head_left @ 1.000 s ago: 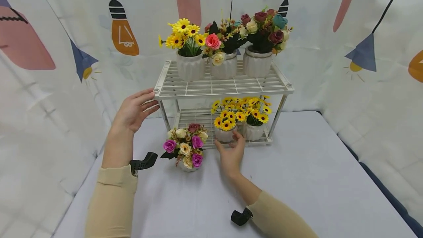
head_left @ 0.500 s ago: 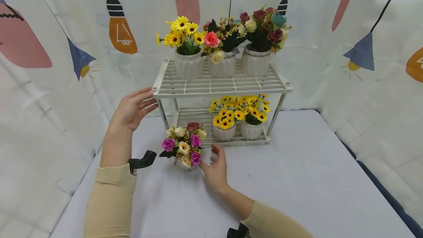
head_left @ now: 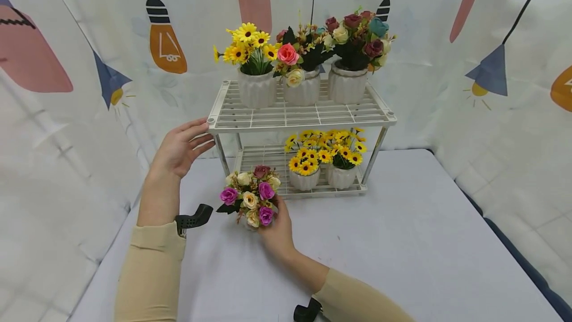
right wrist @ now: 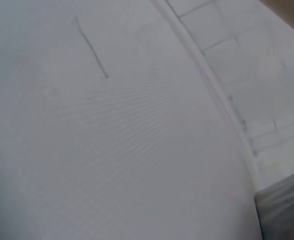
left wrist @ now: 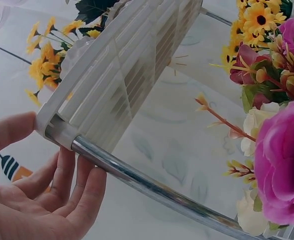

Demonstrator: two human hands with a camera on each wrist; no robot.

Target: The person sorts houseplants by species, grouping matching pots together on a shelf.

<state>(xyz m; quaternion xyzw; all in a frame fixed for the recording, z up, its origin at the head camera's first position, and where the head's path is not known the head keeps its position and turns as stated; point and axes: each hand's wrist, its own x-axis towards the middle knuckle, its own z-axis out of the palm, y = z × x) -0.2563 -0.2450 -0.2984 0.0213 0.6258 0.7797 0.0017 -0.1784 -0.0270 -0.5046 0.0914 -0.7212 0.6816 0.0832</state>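
A white two-tier wire shelf (head_left: 301, 126) with metal posts stands on the table. My left hand (head_left: 180, 150) holds its upper left front corner; in the left wrist view the thumb is on the corner cap and the fingertips touch the metal post (left wrist: 152, 187). In front of the lower tier is a pot of artificial roses (head_left: 250, 200), purple, cream and dark red. My right hand (head_left: 279, 230) grips this pot from its right side. Blooms and hand hide most of the pot. The right wrist view shows mostly white cloth, not the grip.
On the top tier stand a pot of yellow daisies (head_left: 256, 88) and two pots of mixed roses, one in the middle (head_left: 302, 91) and one at right (head_left: 347, 85). Two yellow-flowered pots, left (head_left: 305, 180) and right (head_left: 342, 176), occupy the lower tier's right half. White tablecloth (head_left: 402, 242) surrounds the shelf.
My right hand has left the left yellow-flowered pot on the lower tier, moved left and toward me, and taken hold of the rose pot. My left hand has stayed at the shelf corner.
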